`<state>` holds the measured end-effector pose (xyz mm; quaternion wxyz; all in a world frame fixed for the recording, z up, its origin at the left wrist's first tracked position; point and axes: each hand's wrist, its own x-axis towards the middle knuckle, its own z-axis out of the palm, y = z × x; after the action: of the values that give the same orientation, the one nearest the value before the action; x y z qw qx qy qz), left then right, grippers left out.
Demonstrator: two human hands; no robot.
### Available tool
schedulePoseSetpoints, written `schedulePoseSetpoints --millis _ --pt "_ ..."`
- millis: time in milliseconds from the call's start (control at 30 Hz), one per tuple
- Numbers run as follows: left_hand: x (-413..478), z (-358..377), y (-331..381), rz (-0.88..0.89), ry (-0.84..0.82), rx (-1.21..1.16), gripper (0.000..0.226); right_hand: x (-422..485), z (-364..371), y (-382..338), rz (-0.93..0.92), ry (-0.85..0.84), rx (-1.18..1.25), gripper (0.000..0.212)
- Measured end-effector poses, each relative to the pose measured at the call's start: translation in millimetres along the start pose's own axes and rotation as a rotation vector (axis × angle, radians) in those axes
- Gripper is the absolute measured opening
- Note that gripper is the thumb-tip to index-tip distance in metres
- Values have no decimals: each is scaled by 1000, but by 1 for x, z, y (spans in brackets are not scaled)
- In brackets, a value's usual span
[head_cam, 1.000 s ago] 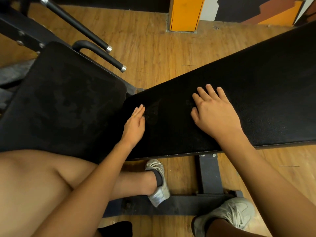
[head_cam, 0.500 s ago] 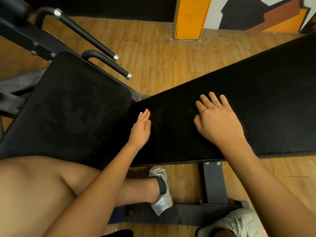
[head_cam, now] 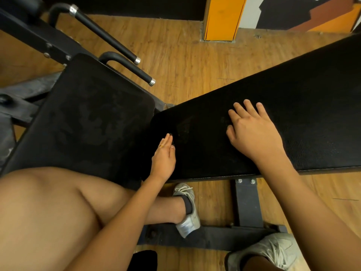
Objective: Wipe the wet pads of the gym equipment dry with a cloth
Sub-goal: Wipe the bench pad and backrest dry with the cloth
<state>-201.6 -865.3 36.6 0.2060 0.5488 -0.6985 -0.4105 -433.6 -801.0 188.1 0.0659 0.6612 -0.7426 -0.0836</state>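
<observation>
Right hand (head_cam: 254,133) spread flat on long black pad (head_cam: 304,114), left hand (head_cam: 164,159) straight-fingered at its end, both gripping nothing

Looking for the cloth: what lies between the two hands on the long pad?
Head view: only bare black pad, faintly streaked, between the left hand and the right hand; nothing lies on that stretch.

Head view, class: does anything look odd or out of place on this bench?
Yes: the seat pad is blotched with darker patches, perhaps damp. Both the left hand and right hand rest bare on the long pad; no cloth is discernible.
</observation>
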Motion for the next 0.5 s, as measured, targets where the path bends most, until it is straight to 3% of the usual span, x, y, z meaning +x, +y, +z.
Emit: schedulePoseSetpoints --millis 67,267,367,501 --pt "-3 -1 10 2 -30 13 47 0 0 0 -1 -3 4 54" --pt "-51 36 87 225 -89 28 49 0 0 -1 5 2 4 52" --pt "-45 40 80 175 -32 -3 49 0 -1 -2 0 2 6 52" --pt "-8 20 31 -59 92 -51 46 0 -1 -1 1 3 19 52"
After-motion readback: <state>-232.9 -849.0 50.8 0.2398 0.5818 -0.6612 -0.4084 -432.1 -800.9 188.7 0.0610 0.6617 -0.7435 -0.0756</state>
